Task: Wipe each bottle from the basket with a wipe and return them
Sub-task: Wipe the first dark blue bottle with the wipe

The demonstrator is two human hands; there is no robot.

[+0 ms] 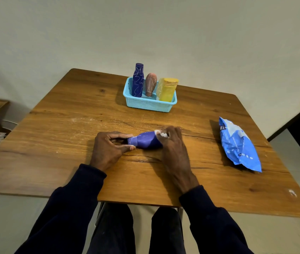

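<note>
Bottle (146, 142) lies sideways, cap pointing left, gripped by fingers of left hand (109, 149); right hand (173, 145) clutches wipe (162, 134) at its base.

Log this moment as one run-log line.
Left hand grips sideways purple plastic bottle | right hand presses white wipe on it | light-blue mesh basket holds three bottles

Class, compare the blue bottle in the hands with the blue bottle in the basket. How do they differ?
The held bottle lies sideways; the basket bottle stands upright in the basket. The held bottle looks plain; the basket bottle bears white scribbles. Both are dark blue.
</note>
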